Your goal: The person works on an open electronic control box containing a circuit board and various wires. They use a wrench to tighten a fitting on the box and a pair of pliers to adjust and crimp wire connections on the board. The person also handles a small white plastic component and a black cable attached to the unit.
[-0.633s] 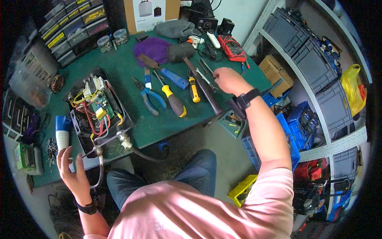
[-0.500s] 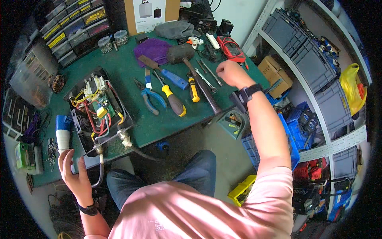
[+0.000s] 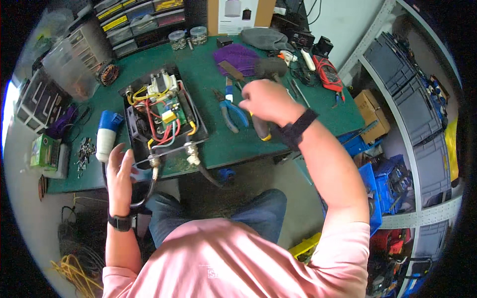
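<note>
Fingers spread, the left hand point(image 3: 120, 175) rests open at the near edge of the green workbench point(image 3: 208, 74), touching the front of the open black electrical box point(image 3: 161, 119) near its cable glands. Whether the right hand point(image 3: 266, 102) grips anything I cannot tell; it hovers blurred above the blue-handled pliers point(image 3: 232, 111) and a yellow-tipped screwdriver point(image 3: 262, 131) mid-bench.

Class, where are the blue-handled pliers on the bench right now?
In the head view, the blue-handled pliers lie mid-bench on the green mat, between the open electrical box and the right hand.
</note>
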`<move>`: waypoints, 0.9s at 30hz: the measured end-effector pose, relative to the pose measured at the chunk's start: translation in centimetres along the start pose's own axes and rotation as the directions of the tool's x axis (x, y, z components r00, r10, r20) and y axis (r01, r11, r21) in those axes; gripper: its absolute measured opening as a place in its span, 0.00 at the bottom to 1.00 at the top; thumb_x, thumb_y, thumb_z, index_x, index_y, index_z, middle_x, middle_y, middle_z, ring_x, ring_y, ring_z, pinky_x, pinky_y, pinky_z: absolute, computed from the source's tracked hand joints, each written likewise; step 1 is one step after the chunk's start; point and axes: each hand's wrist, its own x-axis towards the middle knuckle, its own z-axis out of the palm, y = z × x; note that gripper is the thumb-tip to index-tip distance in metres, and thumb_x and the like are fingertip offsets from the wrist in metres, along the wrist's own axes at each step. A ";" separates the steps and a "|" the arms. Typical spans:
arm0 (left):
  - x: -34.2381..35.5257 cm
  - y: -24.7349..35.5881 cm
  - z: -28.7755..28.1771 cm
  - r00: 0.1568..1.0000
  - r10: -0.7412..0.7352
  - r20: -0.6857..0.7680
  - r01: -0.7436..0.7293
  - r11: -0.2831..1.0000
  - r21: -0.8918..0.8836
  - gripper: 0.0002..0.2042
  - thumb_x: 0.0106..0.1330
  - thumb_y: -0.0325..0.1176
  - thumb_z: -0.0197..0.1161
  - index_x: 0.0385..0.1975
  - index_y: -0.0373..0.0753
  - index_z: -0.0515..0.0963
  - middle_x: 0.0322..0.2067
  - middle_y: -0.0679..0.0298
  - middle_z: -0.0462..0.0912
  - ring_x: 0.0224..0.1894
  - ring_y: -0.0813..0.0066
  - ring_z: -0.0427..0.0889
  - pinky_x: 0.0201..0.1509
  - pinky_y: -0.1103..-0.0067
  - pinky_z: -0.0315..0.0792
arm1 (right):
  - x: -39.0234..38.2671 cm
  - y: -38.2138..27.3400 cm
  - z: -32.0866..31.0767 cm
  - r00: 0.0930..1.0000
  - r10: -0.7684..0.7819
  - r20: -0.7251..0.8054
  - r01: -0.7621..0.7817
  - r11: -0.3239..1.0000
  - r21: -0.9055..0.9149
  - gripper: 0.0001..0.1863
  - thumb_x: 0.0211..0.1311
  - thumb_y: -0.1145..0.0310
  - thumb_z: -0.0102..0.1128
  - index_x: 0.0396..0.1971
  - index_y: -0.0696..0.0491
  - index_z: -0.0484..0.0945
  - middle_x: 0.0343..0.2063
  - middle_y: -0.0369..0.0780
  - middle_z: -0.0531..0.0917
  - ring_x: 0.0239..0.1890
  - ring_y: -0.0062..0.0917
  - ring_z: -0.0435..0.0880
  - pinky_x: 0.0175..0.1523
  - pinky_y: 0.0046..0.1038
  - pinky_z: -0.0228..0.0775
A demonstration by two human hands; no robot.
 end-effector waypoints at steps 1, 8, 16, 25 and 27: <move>0.0 0.5 0.4 1.000 -0.016 0.008 0.016 1.000 0.008 0.27 0.71 0.50 0.57 0.63 0.39 0.71 0.42 0.65 0.80 0.29 0.80 0.77 0.27 0.83 0.66 | -0.2 -1.6 0.7 0.998 -0.054 -0.029 0.053 0.998 -0.033 0.16 0.53 0.56 0.68 0.27 0.56 0.85 0.29 0.51 0.86 0.35 0.47 0.86 0.43 0.45 0.79; -1.1 -0.1 1.7 0.845 0.490 -0.213 -0.401 0.846 0.352 0.25 0.63 0.31 0.67 0.61 0.39 0.71 0.51 0.61 0.74 0.46 0.72 0.74 0.45 0.76 0.70 | -0.8 -3.8 4.3 0.999 -0.053 0.010 0.054 0.971 -0.233 0.21 0.52 0.58 0.68 0.36 0.62 0.81 0.34 0.49 0.87 0.40 0.41 0.87 0.46 0.37 0.79; -2.8 3.1 1.7 0.668 0.738 -0.095 -0.630 0.629 0.455 0.12 0.52 0.24 0.70 0.36 0.36 0.80 0.40 0.55 0.78 0.44 0.56 0.76 0.50 0.67 0.69 | 0.4 -4.5 3.6 0.993 0.084 0.082 -0.067 0.980 -0.189 0.17 0.44 0.61 0.63 0.29 0.60 0.85 0.34 0.52 0.86 0.39 0.45 0.87 0.47 0.40 0.79; -3.7 6.0 4.1 0.583 0.808 0.083 -0.781 0.530 0.329 0.12 0.50 0.23 0.70 0.35 0.35 0.80 0.40 0.55 0.79 0.45 0.52 0.76 0.52 0.65 0.71 | -0.3 0.4 1.4 0.954 0.254 0.159 -0.300 0.807 0.509 0.20 0.49 0.56 0.65 0.28 0.61 0.83 0.26 0.45 0.85 0.24 0.33 0.82 0.30 0.32 0.72; -3.4 6.8 4.4 0.589 0.806 0.067 -0.769 0.533 0.352 0.11 0.51 0.23 0.69 0.36 0.35 0.80 0.41 0.54 0.79 0.46 0.53 0.77 0.52 0.66 0.71 | -3.0 1.5 0.8 0.925 0.220 0.309 -0.347 0.166 0.923 0.20 0.58 0.56 0.60 0.41 0.59 0.81 0.31 0.40 0.83 0.24 0.25 0.75 0.24 0.24 0.63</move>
